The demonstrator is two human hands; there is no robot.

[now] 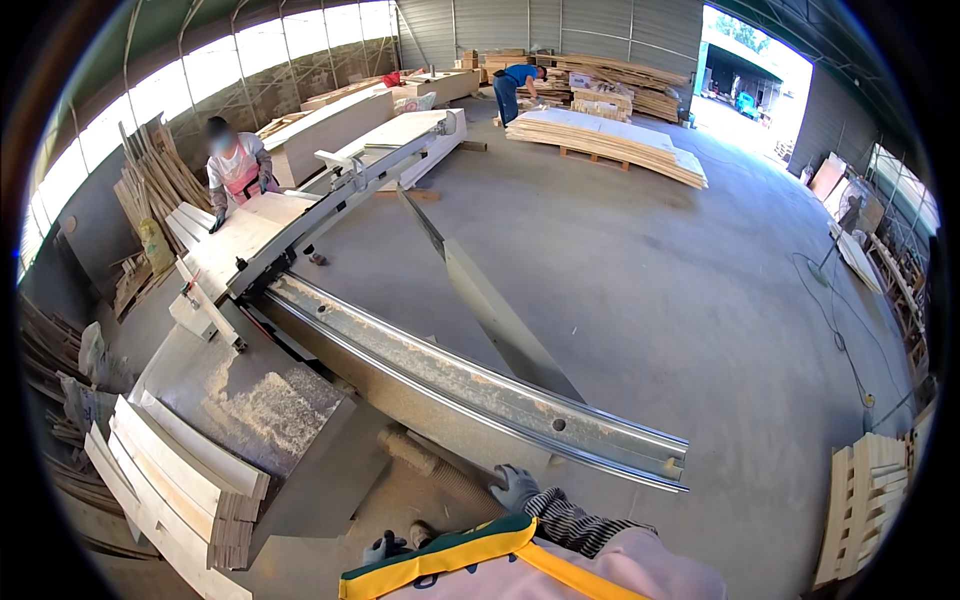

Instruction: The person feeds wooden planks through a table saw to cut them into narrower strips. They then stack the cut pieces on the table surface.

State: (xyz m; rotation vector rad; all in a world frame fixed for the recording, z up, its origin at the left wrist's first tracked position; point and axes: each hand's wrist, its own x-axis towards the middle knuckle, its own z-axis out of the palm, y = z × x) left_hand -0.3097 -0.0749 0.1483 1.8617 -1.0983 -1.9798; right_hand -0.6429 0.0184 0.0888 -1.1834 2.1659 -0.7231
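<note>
My right hand (516, 490), in a grey glove below a striped sleeve, hangs beside the near side of the long metal rail (480, 390) of a sliding table saw. Its fingers are apart and hold nothing that I can see; whether they touch the saw's side is unclear. Low at the picture's bottom, my left hand (384, 548), also gloved, shows only in part above the yellow-and-green apron edge (440, 562), with its fingers mostly hidden. A ribbed hose (440, 472) runs under the rail between the hands. Sawdust (270, 415) covers part of the grey saw table (225, 375).
Stacked boards (180, 490) stand at the near left. Across the saw, a co-worker (238, 165) handles a wide panel (245, 235); another person (517, 88) bends by a panel stack (605, 140). A cable (835, 320) lies on the right floor near slatted wood (865, 500).
</note>
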